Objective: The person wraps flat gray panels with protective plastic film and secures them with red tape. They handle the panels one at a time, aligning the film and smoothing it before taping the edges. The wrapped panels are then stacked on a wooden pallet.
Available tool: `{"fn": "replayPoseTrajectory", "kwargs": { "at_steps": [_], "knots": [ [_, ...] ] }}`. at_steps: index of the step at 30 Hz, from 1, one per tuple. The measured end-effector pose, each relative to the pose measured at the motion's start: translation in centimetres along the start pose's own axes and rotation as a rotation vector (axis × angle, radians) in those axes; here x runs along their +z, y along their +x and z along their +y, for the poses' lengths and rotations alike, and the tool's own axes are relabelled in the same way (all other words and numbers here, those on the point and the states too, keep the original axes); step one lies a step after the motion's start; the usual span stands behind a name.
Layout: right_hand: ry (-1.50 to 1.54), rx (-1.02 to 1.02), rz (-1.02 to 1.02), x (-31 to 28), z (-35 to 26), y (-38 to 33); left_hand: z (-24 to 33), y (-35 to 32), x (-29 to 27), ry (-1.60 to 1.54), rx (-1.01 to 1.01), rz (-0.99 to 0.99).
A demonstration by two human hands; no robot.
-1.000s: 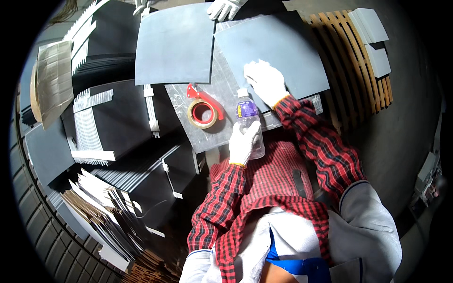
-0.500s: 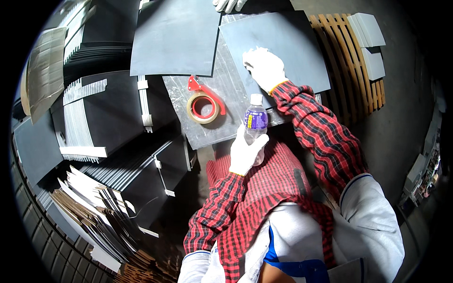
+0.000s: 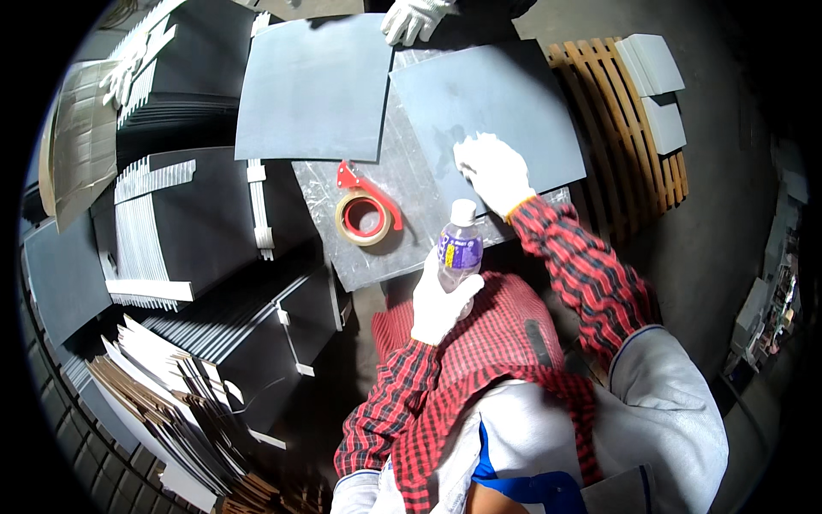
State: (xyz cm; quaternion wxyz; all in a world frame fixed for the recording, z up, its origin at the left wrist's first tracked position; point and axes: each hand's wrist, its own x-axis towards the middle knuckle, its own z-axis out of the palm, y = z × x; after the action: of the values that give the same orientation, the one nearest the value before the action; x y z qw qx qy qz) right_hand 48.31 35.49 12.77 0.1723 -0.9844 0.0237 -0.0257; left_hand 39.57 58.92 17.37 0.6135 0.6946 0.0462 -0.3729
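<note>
My left hand (image 3: 439,307), in a white glove, grips a clear plastic bottle (image 3: 461,250) with a purple label and white cap, held upright in front of the table. On the right-hand grey sheet (image 3: 514,94) rests my right hand (image 3: 494,171), also gloved and closed. Something white and crumpled seems bunched at its fingers, but glare blurs it into the glove. Dark damp-looking patches mark the sheet just left of that hand. A red tape dispenser with a roll of clear tape (image 3: 363,218) lies on the scratched metal table (image 3: 338,257), left of the bottle.
A second grey sheet (image 3: 312,90) covers the table's far left. Another person's gloved hand (image 3: 415,20) touches its corner; a further gloved hand (image 3: 124,79) is by the left stacks. Stacked dark panels (image 3: 205,201) stand left, a slatted wooden pallet (image 3: 621,128) right.
The whole view has shifted slightly. My right hand has slid nearer me over the sheet, exposing damp patches. The other person's hand reaches further in, and a gloved hand has appeared at far left.
</note>
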Motion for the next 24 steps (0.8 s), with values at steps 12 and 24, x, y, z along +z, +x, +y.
{"fn": "replayPoseTrajectory", "kwargs": {
  "at_steps": [12, 24],
  "knots": [
    [-0.03, 0.239, 0.075, 1.5, 7.9, 9.0, 2.6, -0.1, 0.0, -0.043, 0.034, 0.02],
    [-0.06, 0.208, -0.178, -0.7, 5.9, 12.4, 1.5, 1.8, 1.4, 0.106, 0.028, -0.057]
  ]
}}
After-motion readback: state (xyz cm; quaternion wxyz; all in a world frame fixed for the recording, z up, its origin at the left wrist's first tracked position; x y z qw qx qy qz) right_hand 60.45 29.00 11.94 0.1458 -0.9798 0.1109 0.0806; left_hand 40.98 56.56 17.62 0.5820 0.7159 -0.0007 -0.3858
